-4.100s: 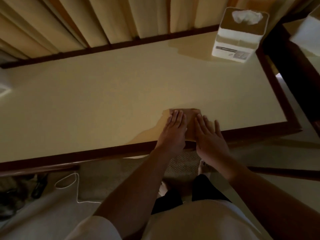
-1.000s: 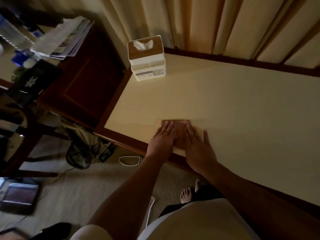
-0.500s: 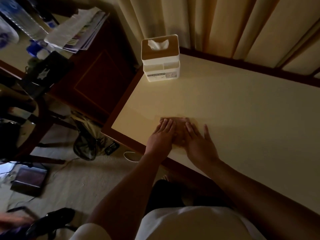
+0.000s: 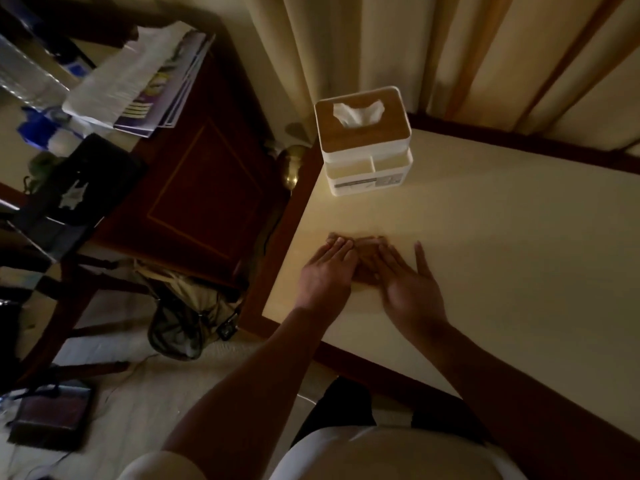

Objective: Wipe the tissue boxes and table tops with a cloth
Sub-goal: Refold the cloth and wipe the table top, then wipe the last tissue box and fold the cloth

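Observation:
A folded tan cloth [image 4: 364, 265] lies flat on the cream table top [image 4: 502, 244], near the table's left end. My left hand [image 4: 327, 271] and my right hand [image 4: 408, 285] press on it side by side, fingers straight; the cloth shows only between and just beyond the fingers. A white tissue box [image 4: 363, 140] with a wooden lid and a tissue sticking out stands at the far left corner of the table, well beyond my hands.
A dark wood rim [image 4: 277, 258] frames the table. Left of it stands a dark wooden cabinet [image 4: 194, 188] with magazines [image 4: 145, 84] on top. A mesh bin [image 4: 176, 327] and cables sit on the carpet below. Curtains [image 4: 450, 57] hang behind the table.
Both hands have slid the cloth along the table toward its left end; the tissue box and the left table edge now sit closer to my hands.

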The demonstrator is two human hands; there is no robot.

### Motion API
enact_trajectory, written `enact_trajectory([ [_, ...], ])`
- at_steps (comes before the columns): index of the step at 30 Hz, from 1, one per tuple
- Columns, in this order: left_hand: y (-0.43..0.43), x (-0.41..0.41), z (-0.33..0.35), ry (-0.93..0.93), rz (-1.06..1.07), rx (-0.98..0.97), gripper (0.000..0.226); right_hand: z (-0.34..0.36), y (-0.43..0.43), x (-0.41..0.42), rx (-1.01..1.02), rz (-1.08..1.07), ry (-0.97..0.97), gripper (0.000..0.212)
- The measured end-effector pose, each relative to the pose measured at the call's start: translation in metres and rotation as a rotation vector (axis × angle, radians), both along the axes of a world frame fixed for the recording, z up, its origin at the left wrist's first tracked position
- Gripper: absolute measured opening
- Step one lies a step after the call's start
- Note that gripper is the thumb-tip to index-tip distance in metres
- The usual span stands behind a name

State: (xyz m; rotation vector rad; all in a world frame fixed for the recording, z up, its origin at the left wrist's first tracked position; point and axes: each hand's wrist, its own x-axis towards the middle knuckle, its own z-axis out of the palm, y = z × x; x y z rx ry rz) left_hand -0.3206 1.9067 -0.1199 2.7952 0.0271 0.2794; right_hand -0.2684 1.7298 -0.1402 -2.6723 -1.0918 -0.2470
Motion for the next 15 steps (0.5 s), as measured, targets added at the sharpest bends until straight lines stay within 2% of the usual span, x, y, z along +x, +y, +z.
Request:
enact_trajectory([
  [7,0.03,0.023,0.024,-0.037,0.006,-0.129,0.018,0.034,0.032,0.018,0.295,-0.156,0.139,0.02],
  [11,0.046,0.031,0.041,0.021,-0.025,-0.226,0.028,0.059,0.052,0.031,0.431,-0.208,0.176,0.018],
  [13,0.052,0.037,0.048,0.048,-0.057,-0.267,0.036,0.068,0.059,0.039,0.49,-0.202,0.151,0.021],
  [15,0.056,0.042,0.054,0.009,-0.04,-0.274,0.035,0.076,0.064,0.047,0.519,-0.191,0.103,0.023],
])
